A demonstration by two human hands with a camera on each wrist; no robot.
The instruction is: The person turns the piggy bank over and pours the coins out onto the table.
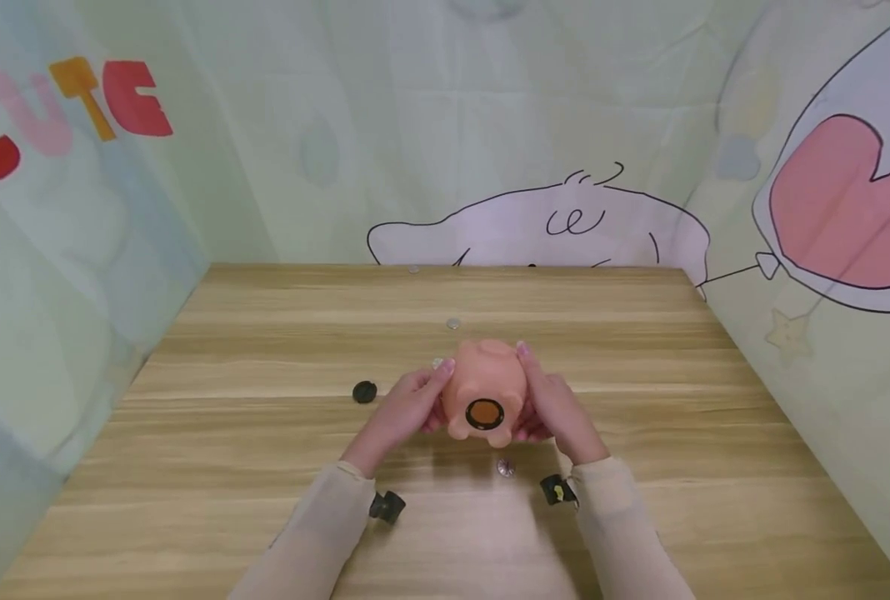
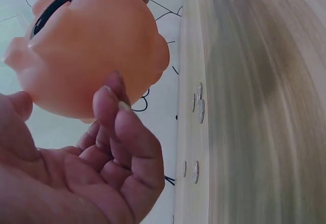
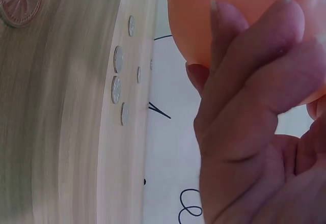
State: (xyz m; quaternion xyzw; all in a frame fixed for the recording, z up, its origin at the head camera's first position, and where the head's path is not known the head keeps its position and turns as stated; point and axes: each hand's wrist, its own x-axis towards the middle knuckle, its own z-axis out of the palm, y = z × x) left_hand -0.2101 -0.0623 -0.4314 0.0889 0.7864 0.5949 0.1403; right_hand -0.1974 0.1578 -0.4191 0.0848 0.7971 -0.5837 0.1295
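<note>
Above the table's middle, a peach-pink piggy bank (image 1: 487,372) is tilted so its underside, with stubby feet, faces me. A round black-rimmed opening (image 1: 485,413) shows in that underside. My left hand (image 1: 407,406) grips the piggy bank's left side, thumb on top and fingers curled below. On the opposite side, my right hand (image 1: 561,412) holds it the same way. In the right wrist view, several fingers (image 3: 254,76) press against its smooth wall. A silver coin (image 1: 505,468) lies on the table just in front of the bank.
A round black cap (image 1: 365,392) lies left of my left hand. More coins are scattered farther back, among them one coin (image 1: 453,323) behind the bank and another (image 1: 414,269) near the far edge. Printed cloth (image 1: 295,167) hangs around the wooden table (image 1: 227,467).
</note>
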